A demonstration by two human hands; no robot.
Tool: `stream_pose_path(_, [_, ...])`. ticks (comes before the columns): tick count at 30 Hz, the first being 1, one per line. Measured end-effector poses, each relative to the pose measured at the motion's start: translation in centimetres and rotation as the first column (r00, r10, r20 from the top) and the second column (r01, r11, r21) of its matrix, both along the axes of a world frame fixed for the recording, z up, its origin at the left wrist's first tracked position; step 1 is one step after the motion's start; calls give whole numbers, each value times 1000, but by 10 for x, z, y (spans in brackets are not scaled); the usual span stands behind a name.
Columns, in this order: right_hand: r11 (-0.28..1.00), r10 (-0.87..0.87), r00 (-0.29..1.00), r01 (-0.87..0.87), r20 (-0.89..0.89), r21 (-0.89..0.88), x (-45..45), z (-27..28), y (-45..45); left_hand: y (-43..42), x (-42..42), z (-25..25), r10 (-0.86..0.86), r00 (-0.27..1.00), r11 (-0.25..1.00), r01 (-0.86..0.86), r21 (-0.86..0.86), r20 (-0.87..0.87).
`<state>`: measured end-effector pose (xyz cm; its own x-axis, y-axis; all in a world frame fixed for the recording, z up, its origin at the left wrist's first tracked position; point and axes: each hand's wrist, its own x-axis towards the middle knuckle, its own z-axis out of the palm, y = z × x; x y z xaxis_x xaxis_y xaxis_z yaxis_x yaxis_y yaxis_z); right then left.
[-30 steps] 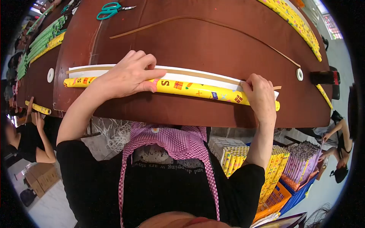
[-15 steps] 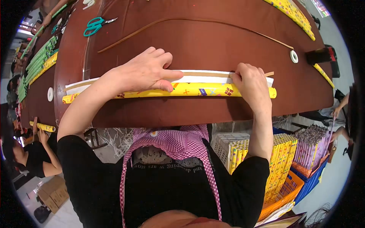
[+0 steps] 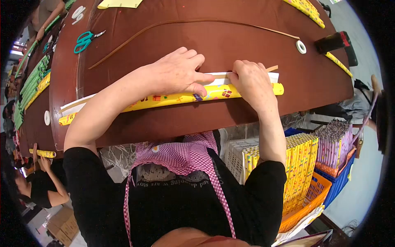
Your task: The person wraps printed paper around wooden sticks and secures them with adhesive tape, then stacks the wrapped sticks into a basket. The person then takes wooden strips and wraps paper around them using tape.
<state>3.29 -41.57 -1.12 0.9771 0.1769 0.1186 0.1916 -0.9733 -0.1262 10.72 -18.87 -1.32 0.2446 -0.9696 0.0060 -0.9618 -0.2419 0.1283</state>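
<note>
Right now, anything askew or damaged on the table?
One small thing: beside the right hand, the brown strip's end juts past the white flap along the yellow roll, angled off rather than lying flush. No spill or tear shows on the table.

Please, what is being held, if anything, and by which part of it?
The yellow roll: the right hand is curled over it near its right end, the left hand touches it nearer the middle. Whether either truly grips cannot be told.
</note>
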Motion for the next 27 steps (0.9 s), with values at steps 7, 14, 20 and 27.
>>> stream_pose_path(7, [996, 39, 999, -36, 35, -86, 2, -5, -2, -29, -5, -1, -57, 997, 992, 63, -110, 55])
stream_pose_path(14, [996, 67, 992, -60, 106, -69, -4, -4, -6, -44, -34, 10, 175, 978, 983, -180, -35, -115])
stream_pose_path(20, [995, 33, 994, -24, 101, -97, -11, 17, -32, -40, -37, 4, 177, 981, 979, -184, -87, -85])
stream_pose_path(27, [989, -144, 985, 141, 90, 43, -27, 36, -94, -40, -33, -1, 167, 982, 972, -178, -153, -82])
